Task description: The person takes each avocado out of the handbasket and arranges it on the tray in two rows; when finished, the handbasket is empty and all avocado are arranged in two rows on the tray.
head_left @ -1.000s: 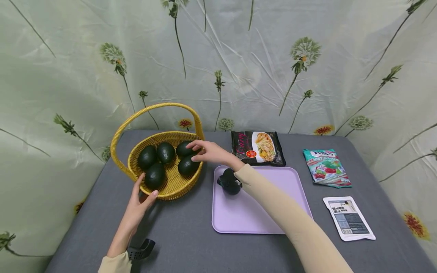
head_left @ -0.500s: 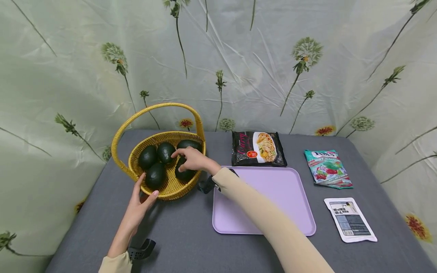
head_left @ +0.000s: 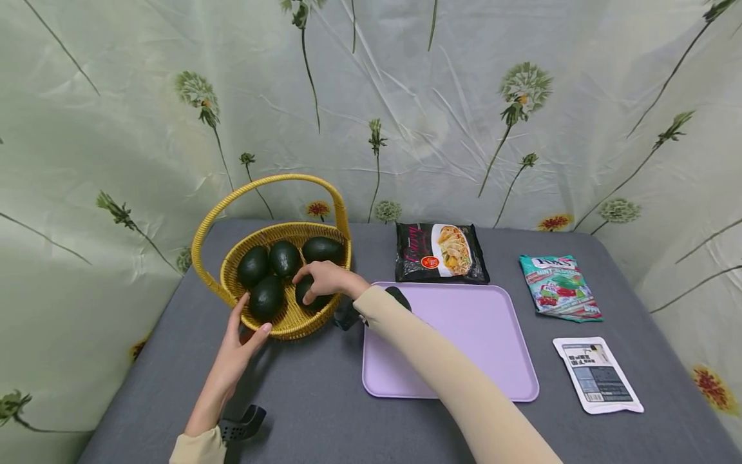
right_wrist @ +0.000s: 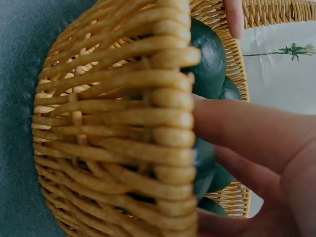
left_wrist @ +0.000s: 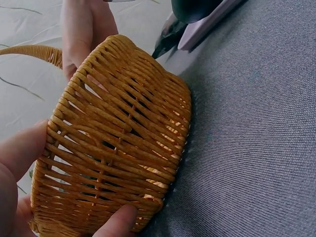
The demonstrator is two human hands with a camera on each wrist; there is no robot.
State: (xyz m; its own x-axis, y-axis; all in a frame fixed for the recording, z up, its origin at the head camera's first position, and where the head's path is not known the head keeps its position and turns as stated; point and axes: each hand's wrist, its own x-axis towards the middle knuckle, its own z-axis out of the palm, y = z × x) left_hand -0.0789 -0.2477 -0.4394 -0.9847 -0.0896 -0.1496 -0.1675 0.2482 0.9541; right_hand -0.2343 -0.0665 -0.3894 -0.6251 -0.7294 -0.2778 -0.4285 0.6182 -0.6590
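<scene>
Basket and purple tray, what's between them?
In the head view, a strip of gray table, with the right wrist and its black band above it.

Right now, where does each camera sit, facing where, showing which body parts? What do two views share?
Head: on the head, facing forward-down at basket and tray; left hand, right hand, sleeves show.
Left wrist: worn there, toward basket's outside; both hands partly show.
Right wrist: worn there, toward basket and avocados; both hands partly show.
Both wrist views share the basket.
</scene>
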